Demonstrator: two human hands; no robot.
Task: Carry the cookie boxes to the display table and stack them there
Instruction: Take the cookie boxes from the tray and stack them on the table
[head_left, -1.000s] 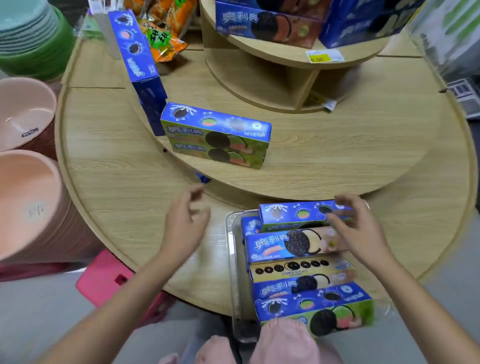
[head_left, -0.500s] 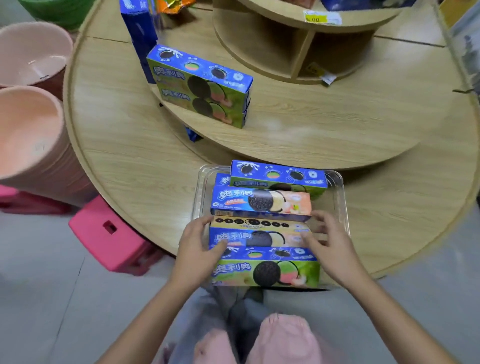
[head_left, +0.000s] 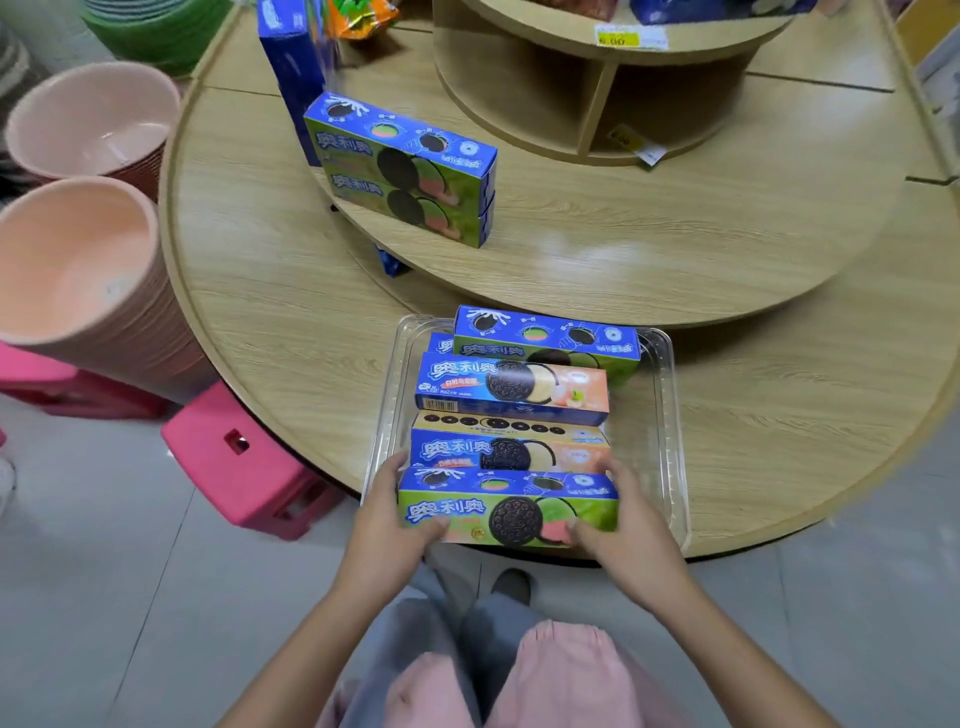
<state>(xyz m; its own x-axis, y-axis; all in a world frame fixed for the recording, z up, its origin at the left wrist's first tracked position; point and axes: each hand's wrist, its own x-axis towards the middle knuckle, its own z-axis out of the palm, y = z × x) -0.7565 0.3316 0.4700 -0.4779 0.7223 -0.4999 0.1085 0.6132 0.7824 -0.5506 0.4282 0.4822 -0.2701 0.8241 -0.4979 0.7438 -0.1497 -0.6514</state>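
Tray (head_left: 670, 441), clear plastic, is set at the near edge of the round wooden counter (head_left: 270, 312). Four cookie boxes are plainly seen in it, long sides running left to right, in a row from near to far. A fifth is partly hidden at the far left of the tray.

Near box (head_left: 509, 512), green front and blue top, is held at both ends.
- Left hand (head_left: 387, 525): curled round the left end, with fingertips laid on the front face.
- Right hand (head_left: 631, 540): curled round the right end in the same way.
- Whether the near box is raised off the tray cannot be told.

Just behind it two peach boxes (head_left: 511, 387) are packed one after the other. The far box (head_left: 545, 338), green, is placed at the far wall of the tray.

On the raised tier (head_left: 649, 244), at far left, a stack (head_left: 405, 171) of two green boxes is noted, one squarely on the other. A blue box (head_left: 291, 57) is stood upright just beyond it.

A yellow price tag (head_left: 628, 39) is fixed to the top shelf edge. Left of the counter, stacked pink basins (head_left: 78, 270) are noted. A pink stool (head_left: 244, 457) is seen on the floor, near the counter's rim.
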